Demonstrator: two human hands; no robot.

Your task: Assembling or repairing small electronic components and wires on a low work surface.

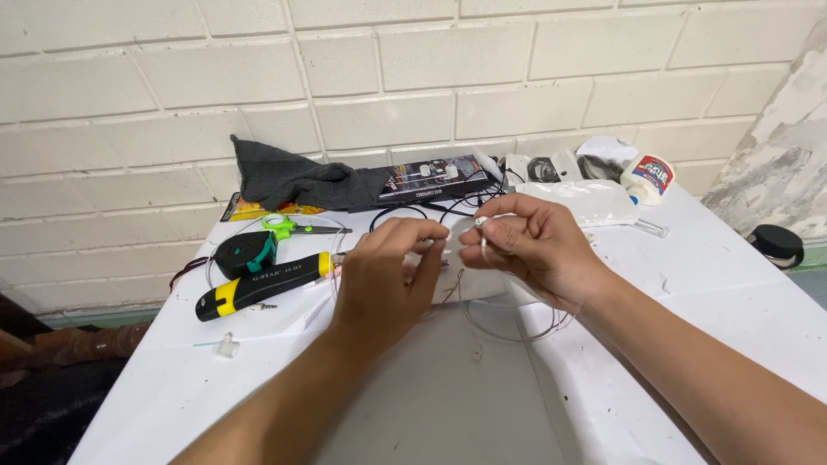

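Left hand: the left hand (383,280) comes up from the near edge, forearm angled toward the far right, back of the hand to the camera; its fingers curl inward and the tips press together on a small white earbud piece (438,244), which they mostly hide.
Right hand: the right hand (534,250) reaches in from the near right, wrist bent toward the left; thumb and forefinger pinch a small white earbud (482,223), the other fingers loosely curled beneath.
Hands together: the fingertips of both nearly meet above the middle of the white table (431,405).
Thin wire: a thin dark cable (508,331) hangs from the pinched parts and loops on the table just under the right hand.
Left of the hands: a black and yellow utility knife (258,286) lies near; just beyond it sit a black and green tape measure (245,251) and green-handled scissors (289,227).
Far side: a dark grey cloth (297,179) lies against the white brick wall (413,77), partly over a flat black retail package (431,179).
Far right: a clear plastic bag (594,202) lies behind the right hand, and a white glue bottle (648,176) lies on its side beyond it.
Near left: a small clear plastic piece (226,346) rests alone on the table.
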